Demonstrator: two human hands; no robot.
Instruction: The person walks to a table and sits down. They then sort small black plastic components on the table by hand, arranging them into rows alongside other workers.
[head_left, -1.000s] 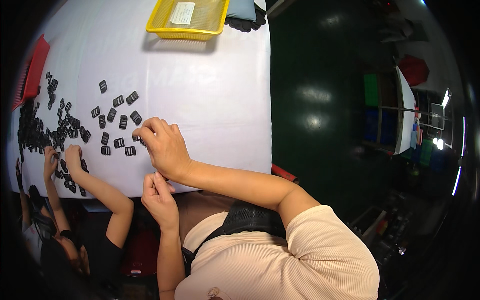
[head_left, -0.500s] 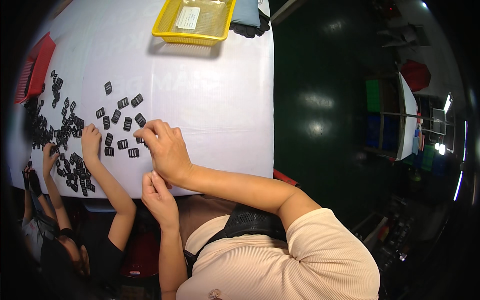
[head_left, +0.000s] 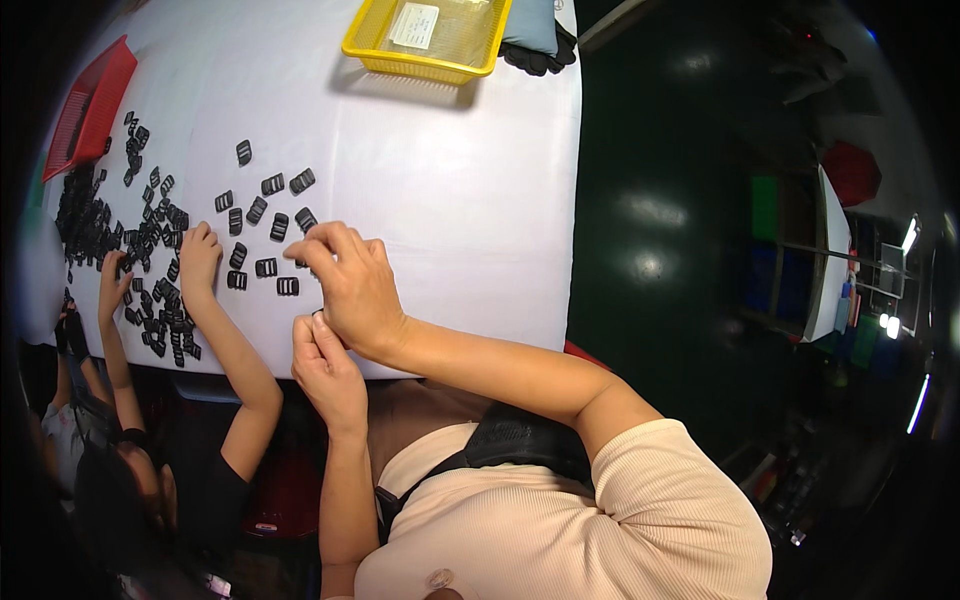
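Observation:
Loose black plastic slider buckles lie spread on the white tabletop, one of them just left of my right hand. That hand reaches across in front of me, palm down, its fingers bent and drawn together. Beneath the fingers another buckle shows only in part, and whether they grip anything is hidden. Close to my body, under the right wrist, my left hand is closed in a pinch. A small dark bit of a black piece peeks out at its thumb tip; the rest is covered.
Left of me a co-worker's hand rests by a dense heap of black buckles. A red basket stands at the far left. Farther back are a yellow basket with a white label and black gloves.
The whole view has shifted, so the table and baskets sit slightly farther right and higher. My hands keep nearly the same pose, and a dark bit now shows at my left thumb.

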